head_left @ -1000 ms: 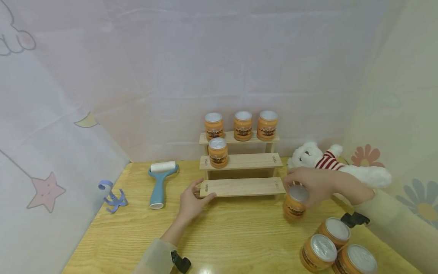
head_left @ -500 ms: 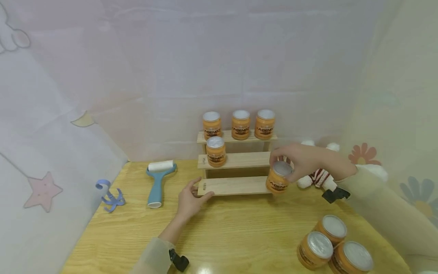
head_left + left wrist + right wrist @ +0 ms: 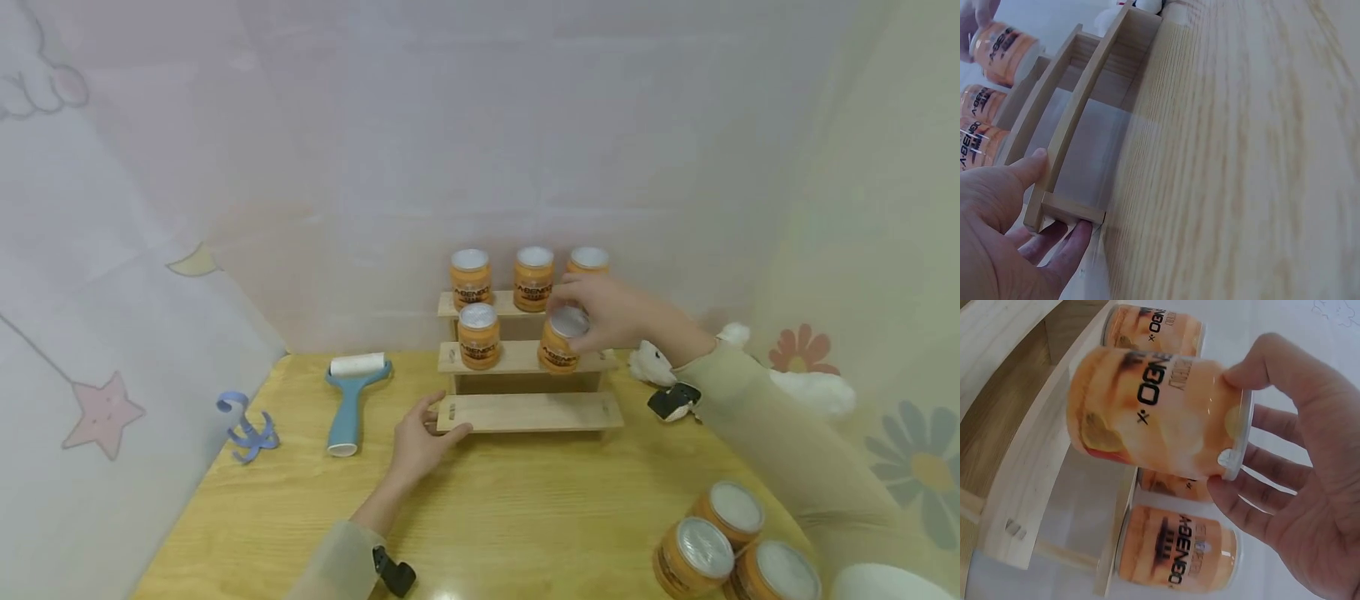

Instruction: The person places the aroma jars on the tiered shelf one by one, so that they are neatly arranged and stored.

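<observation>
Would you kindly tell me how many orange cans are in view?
8: three cans on the top shelf, one at left on the middle shelf, one in the right hand at that shelf, and three on the table. More may be hidden.

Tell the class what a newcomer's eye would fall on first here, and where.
Likely the orange can first, held by the right hand at the middle tier of a wooden stand. Then the row of three similar cans along its top tier, and the left hand gripping its lowest tier's left end. The blue-handled roller, lying on the table left of the stand, also stands out.
</observation>
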Demonstrator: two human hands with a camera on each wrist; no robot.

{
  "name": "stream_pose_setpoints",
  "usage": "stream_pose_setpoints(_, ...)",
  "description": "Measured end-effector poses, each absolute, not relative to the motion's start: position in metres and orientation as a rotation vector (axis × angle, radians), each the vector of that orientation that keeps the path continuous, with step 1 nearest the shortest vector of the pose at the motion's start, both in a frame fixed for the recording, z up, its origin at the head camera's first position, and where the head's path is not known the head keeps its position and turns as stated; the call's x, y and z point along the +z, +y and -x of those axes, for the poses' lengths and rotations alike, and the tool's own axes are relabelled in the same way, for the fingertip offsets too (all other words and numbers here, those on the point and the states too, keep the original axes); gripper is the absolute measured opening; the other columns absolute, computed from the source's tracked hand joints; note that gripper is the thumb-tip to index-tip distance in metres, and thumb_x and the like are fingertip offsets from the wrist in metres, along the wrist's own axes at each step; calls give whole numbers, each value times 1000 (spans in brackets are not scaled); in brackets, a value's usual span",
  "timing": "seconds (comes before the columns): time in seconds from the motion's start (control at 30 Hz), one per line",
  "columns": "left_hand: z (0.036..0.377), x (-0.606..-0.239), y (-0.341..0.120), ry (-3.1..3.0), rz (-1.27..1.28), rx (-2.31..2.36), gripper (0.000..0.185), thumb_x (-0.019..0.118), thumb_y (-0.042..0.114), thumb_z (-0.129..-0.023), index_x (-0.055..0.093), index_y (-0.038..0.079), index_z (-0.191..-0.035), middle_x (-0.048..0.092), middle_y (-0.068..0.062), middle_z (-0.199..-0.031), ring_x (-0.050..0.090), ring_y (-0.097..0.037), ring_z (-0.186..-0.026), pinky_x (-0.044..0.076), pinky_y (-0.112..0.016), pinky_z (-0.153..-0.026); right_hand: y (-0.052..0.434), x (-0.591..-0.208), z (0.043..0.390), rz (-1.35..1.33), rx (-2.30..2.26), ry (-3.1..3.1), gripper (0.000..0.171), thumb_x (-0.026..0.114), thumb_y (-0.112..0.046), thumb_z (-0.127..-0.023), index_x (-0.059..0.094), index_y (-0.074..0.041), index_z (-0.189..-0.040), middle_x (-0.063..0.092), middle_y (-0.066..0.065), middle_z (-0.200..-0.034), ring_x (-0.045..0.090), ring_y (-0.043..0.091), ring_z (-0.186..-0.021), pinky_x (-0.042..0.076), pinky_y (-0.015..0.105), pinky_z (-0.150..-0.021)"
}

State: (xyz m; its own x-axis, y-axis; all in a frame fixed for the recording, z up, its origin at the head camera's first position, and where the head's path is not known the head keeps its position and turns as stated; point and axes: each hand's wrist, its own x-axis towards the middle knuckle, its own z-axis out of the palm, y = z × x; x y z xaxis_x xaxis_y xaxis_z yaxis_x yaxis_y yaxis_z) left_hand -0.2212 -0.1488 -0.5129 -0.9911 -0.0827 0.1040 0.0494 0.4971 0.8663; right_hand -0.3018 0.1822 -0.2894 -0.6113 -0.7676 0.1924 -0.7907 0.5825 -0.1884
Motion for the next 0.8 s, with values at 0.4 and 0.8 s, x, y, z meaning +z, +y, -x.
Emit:
stream_pose_setpoints(0.4,224,-512,-144,-2591,-10,-1528,80,93,33,-84,57,11,-151,77,-18,-114,76,-22,-90,63,-35,-78,154,-297,318,-1258,356,-2695,46,88,-23,-77,76,-10,-119,72,8,-125,66,27,-111,57,43,-88)
stream_pose_setpoints(0.8,222,-513,-144,-2609,-49,-1486,78,94,36,-83,59,15,-150,74,-18,-116,74,-24,-95,61,-37,-80,148,-307,329,-1328,373,-2715,50,87,-16,-82,74,-5,-129,71,13,-129,69,30,-116,59,47,-98)
